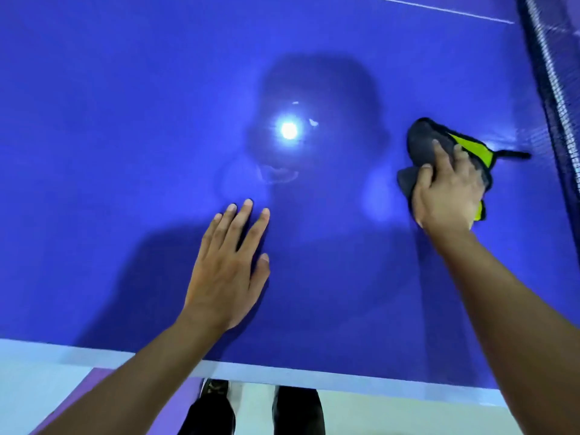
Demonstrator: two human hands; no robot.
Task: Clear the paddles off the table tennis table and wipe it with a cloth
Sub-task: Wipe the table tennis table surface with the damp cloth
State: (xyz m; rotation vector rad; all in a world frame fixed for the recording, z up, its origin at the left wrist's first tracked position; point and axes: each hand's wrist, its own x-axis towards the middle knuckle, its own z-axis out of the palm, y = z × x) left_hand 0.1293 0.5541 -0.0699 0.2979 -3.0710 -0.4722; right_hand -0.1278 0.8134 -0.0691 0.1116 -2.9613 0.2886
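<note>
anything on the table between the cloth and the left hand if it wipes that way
Nothing visible lies on the table between the cloth, pressed by the right hand, and the left hand. That hand itself rests flat in the path; the net stands beyond the cloth.

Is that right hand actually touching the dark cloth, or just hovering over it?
Touching. The head view shows the right hand pressed down on the cloth, fingers spread over it with no gap, on the blue table.
</note>
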